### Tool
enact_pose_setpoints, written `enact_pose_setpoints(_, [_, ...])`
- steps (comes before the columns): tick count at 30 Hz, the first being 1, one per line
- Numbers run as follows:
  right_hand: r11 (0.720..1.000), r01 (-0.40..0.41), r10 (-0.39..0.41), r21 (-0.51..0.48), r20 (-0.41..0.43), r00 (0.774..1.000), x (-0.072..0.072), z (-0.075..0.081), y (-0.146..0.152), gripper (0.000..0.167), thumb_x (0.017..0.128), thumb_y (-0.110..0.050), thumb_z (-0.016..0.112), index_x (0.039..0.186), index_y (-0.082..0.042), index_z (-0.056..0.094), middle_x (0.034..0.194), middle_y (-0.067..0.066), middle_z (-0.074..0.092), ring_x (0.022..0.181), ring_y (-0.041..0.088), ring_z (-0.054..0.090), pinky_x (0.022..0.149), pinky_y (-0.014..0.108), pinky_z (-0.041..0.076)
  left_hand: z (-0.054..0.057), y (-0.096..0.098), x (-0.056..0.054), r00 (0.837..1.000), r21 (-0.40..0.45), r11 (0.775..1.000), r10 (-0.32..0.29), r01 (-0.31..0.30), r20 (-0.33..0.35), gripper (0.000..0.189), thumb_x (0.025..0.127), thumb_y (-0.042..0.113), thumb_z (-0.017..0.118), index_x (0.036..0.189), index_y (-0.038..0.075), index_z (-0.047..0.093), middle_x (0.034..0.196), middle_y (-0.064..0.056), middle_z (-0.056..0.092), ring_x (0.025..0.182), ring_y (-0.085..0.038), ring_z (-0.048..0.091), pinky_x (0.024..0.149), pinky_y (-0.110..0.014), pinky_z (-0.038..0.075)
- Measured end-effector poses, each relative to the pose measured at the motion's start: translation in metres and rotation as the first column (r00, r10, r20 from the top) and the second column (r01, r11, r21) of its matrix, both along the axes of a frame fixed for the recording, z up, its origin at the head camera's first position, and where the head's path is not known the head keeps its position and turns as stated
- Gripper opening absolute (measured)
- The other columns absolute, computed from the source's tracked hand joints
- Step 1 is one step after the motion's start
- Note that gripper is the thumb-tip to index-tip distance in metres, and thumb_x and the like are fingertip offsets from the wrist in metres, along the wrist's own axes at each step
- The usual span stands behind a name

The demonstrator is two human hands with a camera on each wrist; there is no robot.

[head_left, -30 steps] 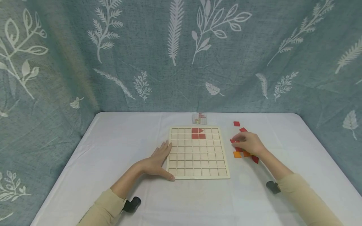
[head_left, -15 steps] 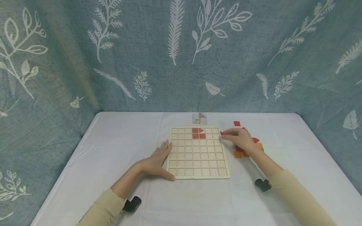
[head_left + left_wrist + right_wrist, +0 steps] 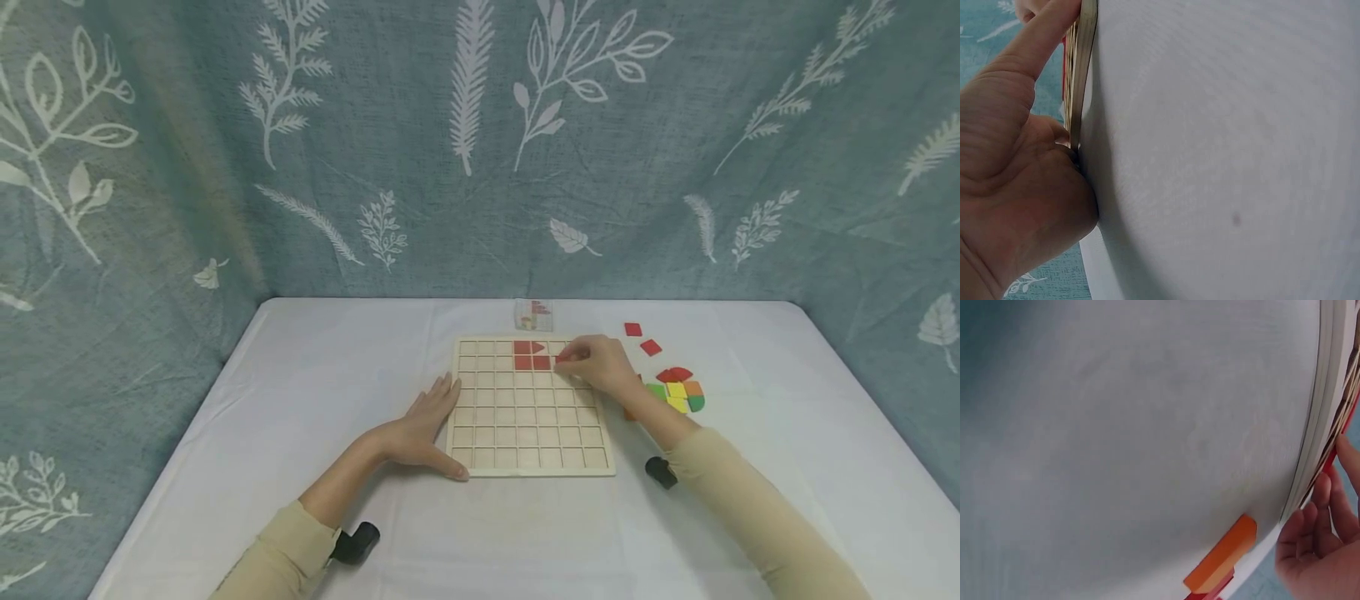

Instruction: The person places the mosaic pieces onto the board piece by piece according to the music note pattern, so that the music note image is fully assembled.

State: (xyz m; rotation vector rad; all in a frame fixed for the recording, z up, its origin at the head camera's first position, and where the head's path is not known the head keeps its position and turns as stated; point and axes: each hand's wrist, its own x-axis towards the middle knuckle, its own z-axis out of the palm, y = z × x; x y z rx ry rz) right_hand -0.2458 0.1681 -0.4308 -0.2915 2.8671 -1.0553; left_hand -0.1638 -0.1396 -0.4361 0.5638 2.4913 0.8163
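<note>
A pale wooden grid board (image 3: 527, 417) lies on the table, with several red tiles (image 3: 522, 362), one a triangle, set in its upper cells. My left hand (image 3: 416, 433) rests along the board's left edge, fingers straight and thumb spread to the near corner. In the left wrist view the thumb lies against the board's side (image 3: 1085, 56). My right hand (image 3: 600, 364) pinches a small red tile (image 3: 559, 359) over the upper right cells, just right of the placed tiles. The right wrist view shows the fingertips close on this red tile (image 3: 1330, 461); its outline is mostly hidden.
Right of the board lie loose tiles: red ones (image 3: 651, 347), a yellow one (image 3: 677, 389), green and orange ones, partly behind the right forearm. A small printed card (image 3: 534, 316) sits beyond the board's far edge. A patterned curtain (image 3: 420, 150) hangs behind the table.
My right hand has picked a red tile from the loose pieces and carried it left over the board. My left hand stays at the board's left edge.
</note>
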Motion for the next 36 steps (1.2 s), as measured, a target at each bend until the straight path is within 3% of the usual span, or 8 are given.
enact_pose_setpoints(6, [1.0, 0.016, -0.015, -0.027, 0.043, 0.999, -0.001, 0.0, -0.001, 0.022, 0.085, -0.026, 0.077, 0.1, -0.01, 0.076, 0.092, 0.003, 0.071, 0.089, 0.022, 0.058, 0.077, 0.035, 0.047, 0.0, 0.001, 0.0, 1.0, -0.001, 1.0, 0.011, -0.011, 0.003, 0.135, 0.063, 0.047, 0.088, 0.155, 0.0, 0.001, 0.161, -0.018, -0.01, 0.148, -0.027, -0.012, 0.119, -0.044, -0.004])
enact_pose_setpoints(12, [0.999, -0.001, 0.004, -0.053, 0.069, 0.998, 0.002, 0.001, 0.001, 0.026, 0.087, -0.025, 0.075, 0.109, -0.01, 0.075, 0.108, 0.007, 0.072, 0.108, 0.026, 0.061, 0.092, 0.044, 0.049, 0.0, 0.002, 0.0, 1.0, 0.001, 1.0, 0.013, -0.013, -0.001, 0.135, 0.062, 0.048, 0.088, 0.155, 0.0, 0.002, 0.161, -0.018, -0.009, 0.148, -0.027, -0.012, 0.119, -0.044, -0.003])
enact_pose_setpoints(15, [0.998, -0.006, 0.009, -0.067, 0.058, 0.998, 0.004, 0.002, 0.003, 0.028, 0.089, -0.026, 0.073, 0.112, -0.01, 0.075, 0.113, 0.008, 0.07, 0.109, 0.027, 0.06, 0.092, 0.044, 0.049, 0.0, 0.002, 0.0, 1.0, 0.006, 1.0, 0.008, -0.008, -0.003, 0.135, 0.062, 0.048, 0.088, 0.155, -0.001, 0.002, 0.161, -0.019, -0.008, 0.148, -0.028, -0.011, 0.119, -0.045, -0.003])
enact_pose_setpoints(21, [0.991, 0.1, -0.094, -0.091, 0.066, 0.993, 0.006, 0.009, 0.02, 0.029, 0.092, -0.033, 0.068, 0.113, -0.014, 0.074, 0.116, 0.007, 0.067, 0.1, 0.026, 0.055, 0.077, 0.036, 0.047, -0.001, 0.001, 0.0, 1.0, 0.01, 1.0, -0.004, 0.004, 0.001, 0.134, 0.064, 0.048, 0.087, 0.155, -0.001, 0.001, 0.161, -0.019, -0.01, 0.148, -0.028, -0.012, 0.119, -0.045, -0.004])
enact_pose_setpoints(24, [0.984, 0.149, -0.142, -0.094, 0.071, 0.987, 0.005, 0.01, 0.038, 0.031, 0.094, -0.034, 0.065, 0.115, -0.013, 0.073, 0.118, 0.009, 0.066, 0.1, 0.029, 0.056, 0.076, 0.037, 0.049, -0.001, 0.001, 0.0, 1.0, 0.012, 1.0, -0.003, 0.003, 0.003, 0.135, 0.064, 0.049, 0.087, 0.155, -0.001, 0.001, 0.161, -0.019, -0.01, 0.148, -0.029, -0.012, 0.119, -0.045, -0.004])
enact_pose_setpoints(30, [0.958, 0.261, -0.244, -0.12, 0.135, 0.96, 0.005, 0.009, 0.076, 0.041, 0.096, -0.034, 0.061, 0.126, -0.007, 0.064, 0.13, 0.017, 0.058, 0.108, 0.034, 0.054, 0.089, 0.043, 0.052, -0.004, 0.0, -0.001, 1.0, 0.0, 1.0, -0.003, 0.003, -0.006, 0.135, 0.064, 0.049, 0.087, 0.155, 0.0, 0.001, 0.161, -0.019, -0.01, 0.148, -0.028, -0.012, 0.119, -0.045, -0.004])
enact_pose_setpoints(36, [0.941, 0.33, -0.316, -0.077, 0.154, 0.936, 0.008, 0.009, 0.103, 0.048, 0.097, -0.028, 0.06, 0.136, -0.001, 0.053, 0.135, 0.024, 0.051, 0.111, 0.039, 0.053, 0.093, 0.047, 0.052, -0.005, 0.0, -0.002, 1.0, 0.005, 1.0, -0.001, 0.001, -0.001, 0.135, 0.064, 0.049, 0.087, 0.155, 0.0, 0.001, 0.161, -0.019, -0.01, 0.148, -0.029, -0.013, 0.119, -0.045, -0.003])
